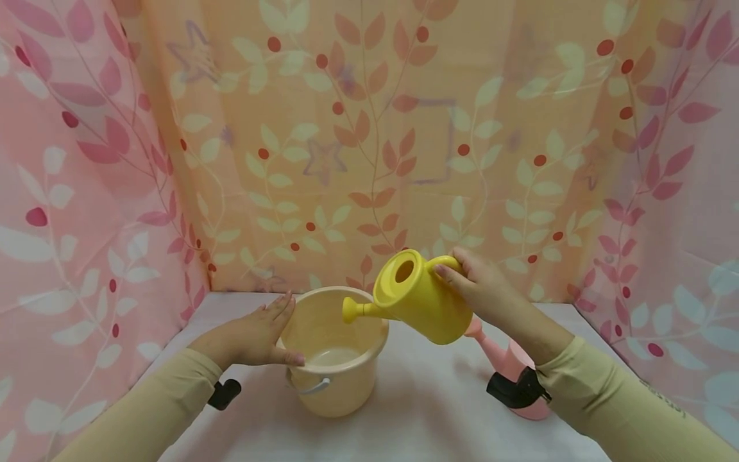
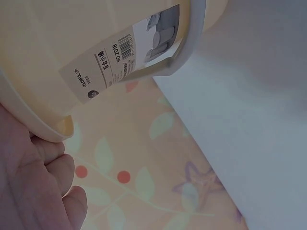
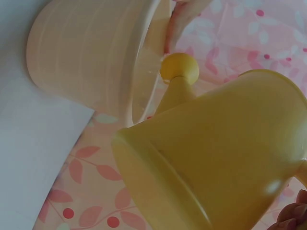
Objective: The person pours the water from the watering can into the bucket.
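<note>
A cream bucket (image 1: 340, 391) with a pale grey handle (image 1: 316, 387) stands upright on the white table. My left hand (image 1: 256, 333) rests over its left rim, thumb and fingers spread along the edge; a printed label (image 2: 112, 60) shows on the bucket's side in the left wrist view. Gripped by its handle, a yellow watering can (image 1: 433, 308) hangs in my right hand (image 1: 479, 282), tilted to the left. Its round spout head (image 1: 349, 310) is over the bucket's opening, apart from the rim. No water is visible coming from the spout.
On the table at the right, a pink watering can (image 1: 508, 359) stands partly hidden behind my right wrist and a black wrist device (image 1: 516, 389). Leaf-patterned cloth (image 1: 375, 128) walls in the back and both sides of the white tabletop (image 1: 427, 410).
</note>
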Motion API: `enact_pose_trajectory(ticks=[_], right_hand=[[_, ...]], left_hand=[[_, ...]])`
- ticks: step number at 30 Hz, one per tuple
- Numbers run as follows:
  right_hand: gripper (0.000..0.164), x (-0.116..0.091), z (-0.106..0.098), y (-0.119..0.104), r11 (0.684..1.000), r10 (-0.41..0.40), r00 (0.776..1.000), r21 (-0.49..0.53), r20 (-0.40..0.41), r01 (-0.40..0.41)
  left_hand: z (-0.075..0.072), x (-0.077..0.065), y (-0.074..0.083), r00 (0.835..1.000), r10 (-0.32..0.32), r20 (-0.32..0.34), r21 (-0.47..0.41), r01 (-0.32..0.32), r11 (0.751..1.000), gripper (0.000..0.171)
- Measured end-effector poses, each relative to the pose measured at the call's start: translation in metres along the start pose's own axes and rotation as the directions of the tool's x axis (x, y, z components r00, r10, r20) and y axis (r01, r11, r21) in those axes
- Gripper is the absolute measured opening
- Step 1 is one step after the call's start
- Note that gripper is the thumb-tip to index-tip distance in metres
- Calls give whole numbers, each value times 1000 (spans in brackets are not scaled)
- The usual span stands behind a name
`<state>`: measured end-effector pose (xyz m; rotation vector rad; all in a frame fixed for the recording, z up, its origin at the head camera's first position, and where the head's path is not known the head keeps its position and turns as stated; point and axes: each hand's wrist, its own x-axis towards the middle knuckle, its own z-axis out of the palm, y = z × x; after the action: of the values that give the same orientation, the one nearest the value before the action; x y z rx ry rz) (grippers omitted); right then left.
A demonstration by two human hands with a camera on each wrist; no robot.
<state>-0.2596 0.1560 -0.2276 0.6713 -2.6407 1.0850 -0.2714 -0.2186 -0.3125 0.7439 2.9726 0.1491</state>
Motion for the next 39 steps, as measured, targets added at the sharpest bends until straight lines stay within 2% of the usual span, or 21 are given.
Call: enact_pose_trajectory(ticks=[10,25,33,39], right_hand=[[31,-1,-4,-1,1000,-9,1000,-3,-8,9],[33,0,-4,-4,1000,-22,1000,4,10,22],[31,3,1,-6,999,-47,999,5,23,47],[30,3,2,-7,999,-37,999,27,21,37]], left_hand=[[-2,3,-1,1000,16,-10,23,-15,1000,119],[-2,6,-1,1000,11,-7,23,-11,1000,115],[-1,2,1,1000,2,3,19,-2,1000,116],[0,0,1,1000,1,8,14,-2,1000,117]])
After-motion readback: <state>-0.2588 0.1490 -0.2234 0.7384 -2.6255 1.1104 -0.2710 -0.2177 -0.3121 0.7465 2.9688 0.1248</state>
